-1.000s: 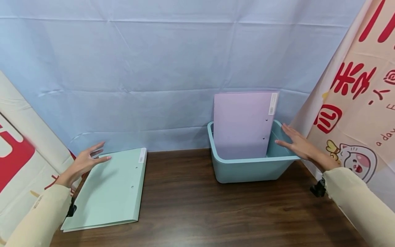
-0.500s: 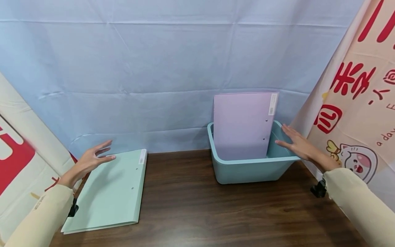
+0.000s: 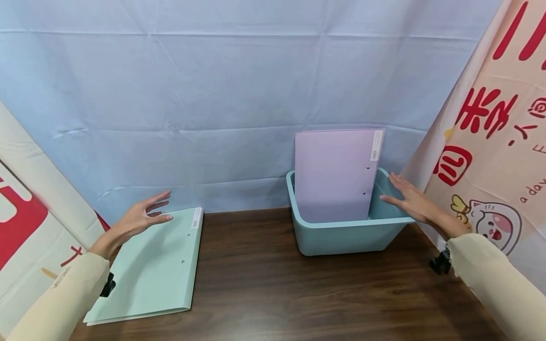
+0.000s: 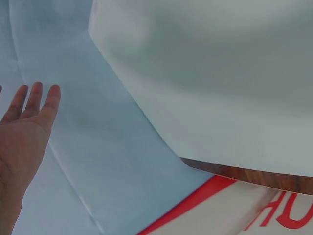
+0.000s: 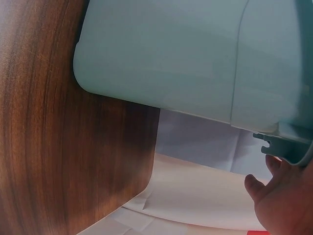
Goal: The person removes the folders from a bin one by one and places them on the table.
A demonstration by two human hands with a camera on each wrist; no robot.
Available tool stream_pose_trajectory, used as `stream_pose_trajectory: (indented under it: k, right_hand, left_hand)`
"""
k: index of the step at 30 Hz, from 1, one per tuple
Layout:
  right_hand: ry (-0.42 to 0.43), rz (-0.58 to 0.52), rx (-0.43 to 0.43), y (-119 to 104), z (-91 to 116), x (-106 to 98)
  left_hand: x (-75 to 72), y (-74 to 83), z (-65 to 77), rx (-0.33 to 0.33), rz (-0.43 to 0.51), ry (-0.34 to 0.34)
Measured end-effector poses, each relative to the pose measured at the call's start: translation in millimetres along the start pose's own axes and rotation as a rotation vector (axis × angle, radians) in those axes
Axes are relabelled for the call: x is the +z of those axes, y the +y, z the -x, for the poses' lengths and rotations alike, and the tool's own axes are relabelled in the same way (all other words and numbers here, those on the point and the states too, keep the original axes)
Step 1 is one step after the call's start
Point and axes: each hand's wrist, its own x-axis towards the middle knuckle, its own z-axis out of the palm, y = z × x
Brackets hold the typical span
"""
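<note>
My left hand [image 3: 141,220] hovers over the far left part of a mint-green ring binder [image 3: 159,265], its fingers spread and nothing held. In the left wrist view that hand [image 4: 24,137] shows at the left edge, with the binder's pale cover [image 4: 220,98] at upper right. My right hand [image 3: 414,201] rests at the right rim of a blue-green plastic bin [image 3: 341,239], thumb toward the inside. In the right wrist view, some fingers [image 5: 254,186] lie outside beneath the rim. A lilac binder [image 3: 334,175] stands upright in the bin, leaning back.
The dark wooden table [image 3: 243,274] spans between the green binder and the bin. A light-blue cloth [image 3: 213,104] hangs directly behind them. Printed cloths hang at the right [image 3: 495,156] and left [image 3: 38,199] sides.
My left hand has moved to the right and slightly farther over the green binder. The right hand stays on the bin's rim. Both binders and the bin have not moved on the table.
</note>
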Motion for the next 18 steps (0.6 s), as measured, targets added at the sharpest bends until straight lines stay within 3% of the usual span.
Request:
stream_pose_trajectory:
  k: [7, 18]
  right_hand:
    - [0.004, 0.001, 0.003, -2, -1, 0]
    - [0.015, 0.002, -0.004, 1, 0, 1]
  left_hand:
    - [8.9, 10.7, -8.4, 0.014, 0.026, -0.042]
    - [23.9, 30.9, -29.3, 0.101, 0.093, -0.090]
